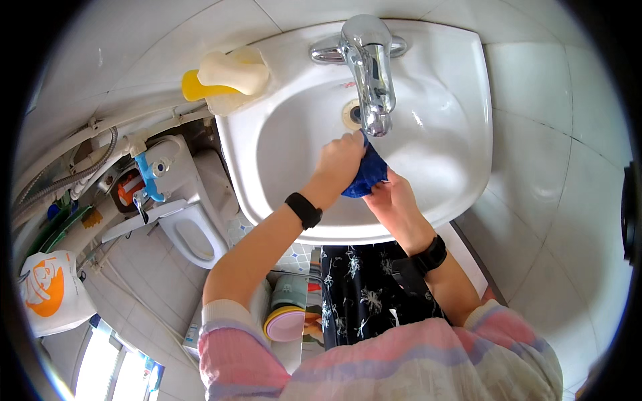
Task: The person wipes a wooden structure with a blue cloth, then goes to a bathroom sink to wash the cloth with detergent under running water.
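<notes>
Over the white ceramic washbasin point(296, 135), my left hand point(341, 158) is closed on a blue cloth point(370, 170). My right hand point(393, 195) grips the lower right edge of the same cloth. The cloth hangs bunched between both hands, just below the spout of a chrome mixer tap point(376, 95). Behind the cloth's top corner is the drain point(353, 114), partly covered by the tap. Whether water is running cannot be told. Each wrist wears a black band.
Bars of soap point(233, 74), one cream and one yellow, lie on the basin's back left corner. Tiled wall point(531, 140) borders the right side. To the left are a toilet point(195, 240), pipes with a blue valve fitting point(148, 175) and a white bag point(55, 293). Stacked basins point(286, 323) stand below.
</notes>
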A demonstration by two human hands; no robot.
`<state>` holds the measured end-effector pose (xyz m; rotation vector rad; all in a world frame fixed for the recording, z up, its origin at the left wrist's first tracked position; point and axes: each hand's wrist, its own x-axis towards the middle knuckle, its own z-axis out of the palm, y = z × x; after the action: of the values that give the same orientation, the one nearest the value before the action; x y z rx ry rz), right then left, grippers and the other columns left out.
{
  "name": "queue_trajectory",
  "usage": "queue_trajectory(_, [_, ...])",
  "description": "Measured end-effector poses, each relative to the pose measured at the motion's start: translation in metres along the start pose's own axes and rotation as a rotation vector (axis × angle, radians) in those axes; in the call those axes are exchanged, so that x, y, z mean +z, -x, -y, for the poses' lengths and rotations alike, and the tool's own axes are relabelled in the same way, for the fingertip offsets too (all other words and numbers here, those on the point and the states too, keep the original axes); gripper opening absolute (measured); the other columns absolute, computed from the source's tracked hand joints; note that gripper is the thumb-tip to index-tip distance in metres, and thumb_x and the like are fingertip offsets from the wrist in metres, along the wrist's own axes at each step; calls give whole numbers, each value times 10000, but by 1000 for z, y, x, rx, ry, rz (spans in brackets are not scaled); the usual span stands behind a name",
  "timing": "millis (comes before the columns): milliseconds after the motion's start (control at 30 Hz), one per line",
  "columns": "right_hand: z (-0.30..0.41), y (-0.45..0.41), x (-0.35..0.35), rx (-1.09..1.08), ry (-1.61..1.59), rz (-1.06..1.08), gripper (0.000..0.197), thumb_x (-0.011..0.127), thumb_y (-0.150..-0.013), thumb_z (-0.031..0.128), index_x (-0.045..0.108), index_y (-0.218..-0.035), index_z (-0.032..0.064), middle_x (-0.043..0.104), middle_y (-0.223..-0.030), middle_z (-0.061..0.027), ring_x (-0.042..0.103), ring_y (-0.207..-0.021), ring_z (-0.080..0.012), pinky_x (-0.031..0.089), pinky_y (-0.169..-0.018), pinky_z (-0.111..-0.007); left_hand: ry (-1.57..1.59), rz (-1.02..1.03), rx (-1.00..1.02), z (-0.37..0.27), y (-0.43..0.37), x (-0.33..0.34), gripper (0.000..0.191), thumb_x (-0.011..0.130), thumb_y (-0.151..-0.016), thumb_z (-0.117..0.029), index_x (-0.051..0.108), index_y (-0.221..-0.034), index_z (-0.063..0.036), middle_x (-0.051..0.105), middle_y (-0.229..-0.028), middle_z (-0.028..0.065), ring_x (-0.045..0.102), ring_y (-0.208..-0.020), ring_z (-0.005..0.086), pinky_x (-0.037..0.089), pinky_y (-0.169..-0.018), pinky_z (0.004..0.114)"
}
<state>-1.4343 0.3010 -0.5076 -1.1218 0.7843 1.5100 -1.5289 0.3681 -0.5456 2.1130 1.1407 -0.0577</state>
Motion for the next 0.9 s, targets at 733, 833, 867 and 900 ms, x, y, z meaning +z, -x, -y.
queue_trajectory(733, [25, -20, -13, -36, 148, 67, 350, 294, -935, 244, 515, -1037, -8, 564, -1059, -119, 539, -974, -214, 410, -887, -335, 286, -6, -64, -33, 31, 1, 182, 557, -798, -183, 502, -833, -13, 570, -786, 211, 568, -697, 371, 460, -597, 408])
queue_trajectory(833, [37, -27, -25, -24, 188, -43, 304, 404, -909, 296, 535, -1017, 44, 594, -980, -68, 565, -915, -188, 442, -810, -328, 560, -290, -155, -33, 38, -21, 199, 591, -790, -139, 539, -906, 14, 561, -753, 169, 550, -647, 284, 441, -611, 326])
queue_trajectory(867, [36, -27, -24, -23, 190, -44, 304, 404, -909, 296, 535, -1017, 44, 594, -980, -68, 565, -915, -188, 442, -810, -328, 562, -292, -157, -29, 40, -16, 199, 591, -790, -139, 539, -906, 14, 561, -753, 169, 550, -647, 284, 441, -611, 326])
queue_trajectory(900, [35, -27, -24, -18, 223, -30, 282, 447, -892, 280, 540, -1009, 41, 599, -952, -64, 580, -854, -184, 459, -775, -319, 759, -375, -275, -24, 41, -8, 200, 590, -800, -151, 540, -902, 15, 571, -768, 124, 549, -663, 233, 437, -628, 304])
